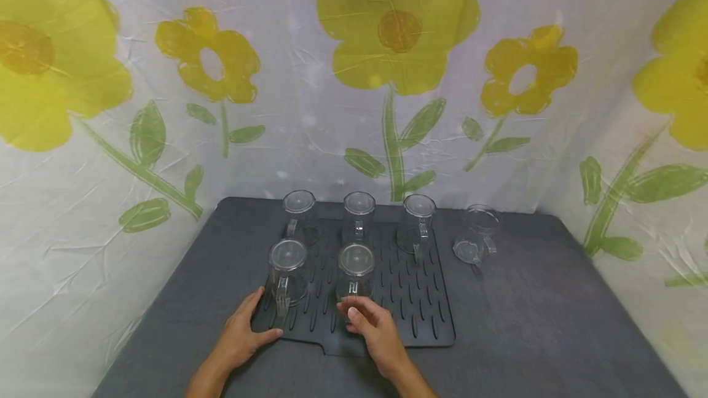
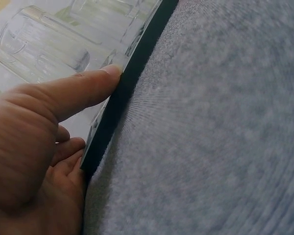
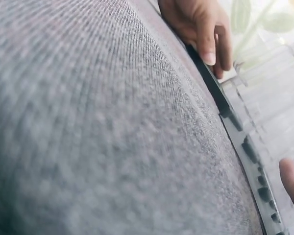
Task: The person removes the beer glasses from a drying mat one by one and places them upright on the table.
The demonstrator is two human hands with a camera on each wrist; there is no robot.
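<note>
A dark drying mat [image 1: 387,330] carries several clear glass mugs, turned upside down. My right hand [image 1: 372,327] has curled fingers at the handle of the front middle glass mug [image 1: 356,260], covering its lower part. In the right wrist view only the thumb [image 3: 290,178] and a fingertip of that hand show at the edge. My left hand [image 1: 238,331] rests at the mat's front left corner, thumb against the front edge and fingers along the left side. The front left glass mug [image 1: 288,257] stands just beyond it, its handle facing me.
Behind stand three more inverted mugs, a left one [image 1: 299,202], a middle one [image 1: 359,204] and a right one [image 1: 419,206]. Another clear mug [image 1: 477,235] stands upright on the grey tabletop [image 1: 514,324], right of the mat. A flowered curtain [image 1: 310,134] encloses the back and sides.
</note>
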